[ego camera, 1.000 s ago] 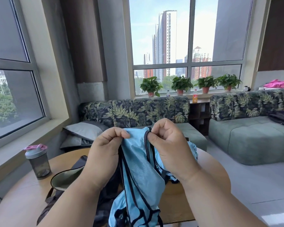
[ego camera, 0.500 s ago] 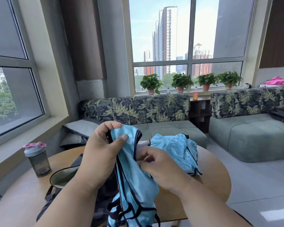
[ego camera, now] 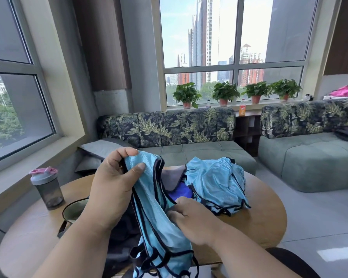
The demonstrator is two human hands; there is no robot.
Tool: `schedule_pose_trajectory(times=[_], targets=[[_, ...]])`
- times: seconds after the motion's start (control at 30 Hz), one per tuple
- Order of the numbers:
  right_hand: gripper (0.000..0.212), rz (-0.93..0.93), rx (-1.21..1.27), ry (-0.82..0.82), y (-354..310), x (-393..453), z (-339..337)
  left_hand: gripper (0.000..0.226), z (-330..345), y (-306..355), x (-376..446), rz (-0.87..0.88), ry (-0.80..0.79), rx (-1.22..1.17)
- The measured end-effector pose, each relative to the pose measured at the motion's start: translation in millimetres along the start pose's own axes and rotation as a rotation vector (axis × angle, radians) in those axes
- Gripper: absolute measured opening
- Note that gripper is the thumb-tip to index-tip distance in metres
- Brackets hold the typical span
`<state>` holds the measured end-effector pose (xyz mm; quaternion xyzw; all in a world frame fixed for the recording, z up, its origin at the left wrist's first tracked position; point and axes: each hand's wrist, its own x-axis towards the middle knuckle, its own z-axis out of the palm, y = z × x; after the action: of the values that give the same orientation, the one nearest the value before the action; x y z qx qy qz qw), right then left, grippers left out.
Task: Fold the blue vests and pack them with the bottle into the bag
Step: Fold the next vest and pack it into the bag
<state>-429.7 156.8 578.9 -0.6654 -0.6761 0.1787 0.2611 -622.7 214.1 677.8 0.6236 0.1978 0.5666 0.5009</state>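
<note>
A shaker bottle [ego camera: 46, 189] with a grey lid and pink flip cap stands upright near the left edge of the round wooden table [ego camera: 265, 223]. Just right of it lies a dark bag [ego camera: 73, 213], its mouth gaping toward the camera and showing a pale green lining. The left hand [ego camera: 114, 183] is raised over the bag – thumb and forefinger pinch the top of a light blue vest [ego camera: 153, 209] trimmed in black, which hangs down off the near edge of the table. The right hand [ego camera: 191, 219] sits lower, against the vest's right side; its fingers are curled in at the fabric, but whether they actually clamp it I cannot tell. Beyond the right hand a second blue vest [ego camera: 215, 185] lies bunched on the tabletop – partly over a grey cloth [ego camera: 172, 176] and a bright blue item [ego camera: 180, 193]. Behind the table runs a leaf-patterned sofa [ego camera: 169, 129]
</note>
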Motion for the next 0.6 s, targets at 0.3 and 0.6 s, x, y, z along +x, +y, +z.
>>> schedule_pose_trajectory(times=[0.3,0.6], targets=[[0.017,0.009,0.135,0.121,4,4,0,0.028,-4,-8,3,-0.037,0.022,-0.071],[0.018,-0.274,0.173,0.357,-1,9,14,0.027,1,-10,0,-0.050,-0.020,-0.051]])
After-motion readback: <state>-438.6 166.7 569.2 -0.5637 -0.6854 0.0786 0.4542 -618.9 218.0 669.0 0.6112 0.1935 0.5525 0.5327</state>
